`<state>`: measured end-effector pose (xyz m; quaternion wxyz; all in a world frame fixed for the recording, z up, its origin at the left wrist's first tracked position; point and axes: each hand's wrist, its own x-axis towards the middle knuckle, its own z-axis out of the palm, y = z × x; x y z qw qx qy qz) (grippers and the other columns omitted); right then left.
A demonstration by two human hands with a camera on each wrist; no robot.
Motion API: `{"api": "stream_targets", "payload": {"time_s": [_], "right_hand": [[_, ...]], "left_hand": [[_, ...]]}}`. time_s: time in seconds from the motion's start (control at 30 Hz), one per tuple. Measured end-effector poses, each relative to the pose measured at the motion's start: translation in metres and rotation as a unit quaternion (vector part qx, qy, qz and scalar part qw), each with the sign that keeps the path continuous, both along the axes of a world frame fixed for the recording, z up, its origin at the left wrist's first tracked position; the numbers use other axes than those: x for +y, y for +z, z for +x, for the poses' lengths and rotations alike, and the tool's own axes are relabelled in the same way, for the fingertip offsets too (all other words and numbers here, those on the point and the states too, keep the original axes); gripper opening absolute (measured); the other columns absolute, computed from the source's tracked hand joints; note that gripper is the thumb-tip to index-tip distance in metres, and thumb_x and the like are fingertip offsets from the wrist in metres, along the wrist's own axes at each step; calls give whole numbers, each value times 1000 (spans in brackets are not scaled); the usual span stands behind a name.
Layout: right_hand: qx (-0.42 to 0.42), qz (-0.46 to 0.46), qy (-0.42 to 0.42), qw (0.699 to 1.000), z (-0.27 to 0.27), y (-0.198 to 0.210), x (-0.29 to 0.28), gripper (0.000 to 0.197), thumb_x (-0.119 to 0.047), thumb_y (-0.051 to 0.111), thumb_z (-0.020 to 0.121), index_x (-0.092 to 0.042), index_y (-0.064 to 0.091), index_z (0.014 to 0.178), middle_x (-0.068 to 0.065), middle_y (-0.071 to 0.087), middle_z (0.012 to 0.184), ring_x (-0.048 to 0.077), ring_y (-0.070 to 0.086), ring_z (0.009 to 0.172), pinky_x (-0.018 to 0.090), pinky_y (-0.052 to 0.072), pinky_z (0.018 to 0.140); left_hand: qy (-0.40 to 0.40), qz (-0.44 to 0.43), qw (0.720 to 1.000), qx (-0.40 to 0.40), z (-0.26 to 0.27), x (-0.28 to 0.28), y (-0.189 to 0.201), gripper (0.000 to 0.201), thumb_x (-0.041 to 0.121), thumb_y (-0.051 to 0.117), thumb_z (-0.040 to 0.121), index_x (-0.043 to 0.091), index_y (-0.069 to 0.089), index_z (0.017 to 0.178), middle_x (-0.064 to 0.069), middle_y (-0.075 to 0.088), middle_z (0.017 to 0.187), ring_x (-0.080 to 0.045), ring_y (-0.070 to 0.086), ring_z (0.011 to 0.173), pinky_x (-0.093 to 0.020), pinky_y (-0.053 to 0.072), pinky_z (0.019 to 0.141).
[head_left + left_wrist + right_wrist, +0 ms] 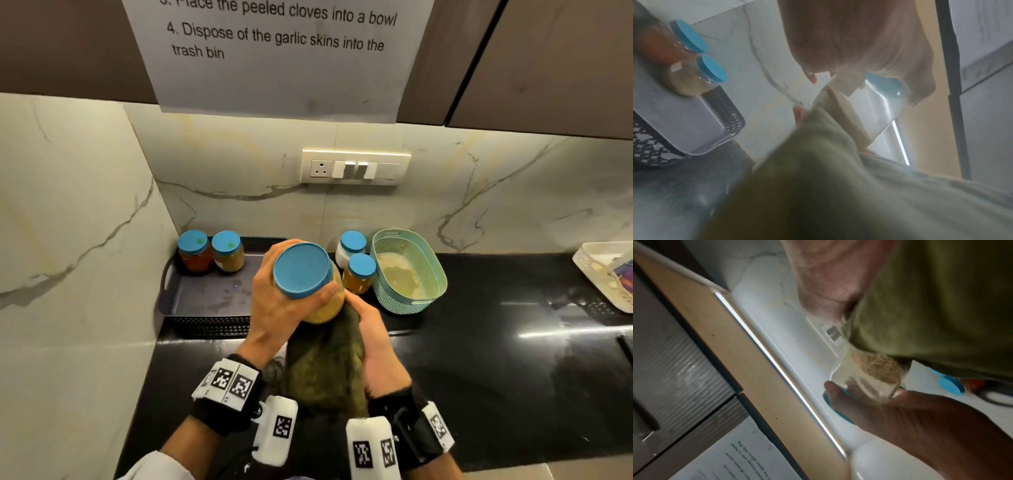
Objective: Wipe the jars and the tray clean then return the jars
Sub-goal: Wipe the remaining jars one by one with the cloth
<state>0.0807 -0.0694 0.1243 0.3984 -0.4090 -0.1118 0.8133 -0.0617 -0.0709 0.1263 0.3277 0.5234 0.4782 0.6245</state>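
A clear, round jar [318, 291] with a smooth blue plastic lid [301, 270] is held tilted above the glossy black table [513, 342], its lid turned toward the camera and tan, grainy contents visible through the wall. The lid end is gripped by the left hand [277, 301], whose fingers [322, 297] are curled round the lid's rim. A soft, olive-green cloth [325, 370] is pressed against the jar's lower side by the right hand [373, 342]; its fingers are wrapped round the cloth, which hangs down in folds between the two wrists.

Beyond the left fingers lies a dark rectangular tray [205, 298] with a lattice-textured rim and a loop handle. At its far edge two blue-lidded jars are stood touching, one with reddish-orange contents [194, 251], the other with tan [227, 251]. Beyond the right fingers two more blue-lidded jars [356, 262] are set on the table, just beside an oval teal basket [428, 267] with perforated walls.
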Motion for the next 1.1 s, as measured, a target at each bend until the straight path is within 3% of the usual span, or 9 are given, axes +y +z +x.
{"api": "stream_targets", "payload": {"time_s": [0.07, 0.1, 0.23, 0.33, 0.43, 0.57, 0.67, 0.83, 1.1], "right_hand": [[-26, 0, -26, 999, 22, -1, -2, 44, -38, 52, 104, -4, 78, 116, 28, 75, 113, 46, 68, 111, 55, 55, 99], [-37, 2, -35, 999, 32, 0, -4, 43, -36, 52, 104, -3, 79, 110, 30, 75, 110, 48, 68, 108, 59, 53, 102], [-110, -17, -81, 991, 68, -9, -9, 40, -34, 55, 103, 0, 73, 116, 37, 68, 121, 56, 59, 118, 67, 40, 115], [-175, -15, -115, 978, 90, -12, -10, 38, -31, 55, 103, 1, 75, 105, 36, 73, 108, 50, 65, 104, 62, 49, 107], [-225, -3, -153, 962, 111, -16, -6, 32, -29, 59, 101, -2, 74, 106, 23, 79, 91, 39, 71, 87, 44, 59, 84], [-225, -4, -209, 952, 136, -20, 8, 32, -27, 63, 99, -2, 73, 118, 22, 77, 105, 41, 71, 99, 50, 58, 95], [-211, -7, -221, 952, 148, -24, 23, 26, -16, 64, 95, 0, 70, 115, 21, 75, 97, 36, 70, 88, 49, 56, 95], [-227, -45, -221, 947, 147, -49, 50, 28, -2, 61, 85, 3, 71, 110, 24, 73, 100, 39, 68, 89, 55, 55, 99], [-262, -48, -207, 941, 155, -88, 75, 20, -2, 63, 85, 0, 78, 99, 25, 76, 102, 37, 70, 90, 55, 56, 97]], "left_hand": [[3, -10, 1000, 12, 10, 5, -13, 81, 54, 92, 65, 18, 59, 130, -6, 64, 128, -25, 61, 123, -41, 54, 104], [6, -14, 1000, 16, 16, 8, -18, 84, 61, 90, 64, 20, 59, 131, -2, 63, 129, -22, 60, 124, -39, 54, 104], [14, -27, 996, 83, 46, 16, -33, 88, 76, 82, 61, 23, 60, 128, 13, 60, 120, -10, 57, 118, -26, 53, 98], [9, -39, 990, 132, 63, 24, -49, 85, 77, 81, 61, 23, 62, 124, 10, 61, 115, -11, 57, 111, -31, 55, 93], [24, -51, 981, 185, 75, 34, -69, 84, 79, 80, 59, 23, 63, 119, 9, 59, 110, -12, 57, 104, -26, 53, 87], [18, -103, 964, 243, 91, 50, -103, 80, 79, 79, 57, 25, 62, 113, 10, 53, 104, -10, 52, 99, -21, 50, 77], [9, -145, 953, 265, 103, 71, -127, 74, 73, 84, 58, 27, 61, 111, 9, 52, 103, -11, 51, 99, -16, 41, 74], [22, -203, 938, 281, 126, 109, -159, 71, 67, 85, 60, 23, 62, 111, 4, 50, 102, -14, 46, 100, -23, 38, 78], [38, -272, 917, 289, 156, 136, -200, 76, 64, 86, 59, 17, 60, 113, -1, 42, 105, -22, 46, 105, -40, 52, 86]]}}
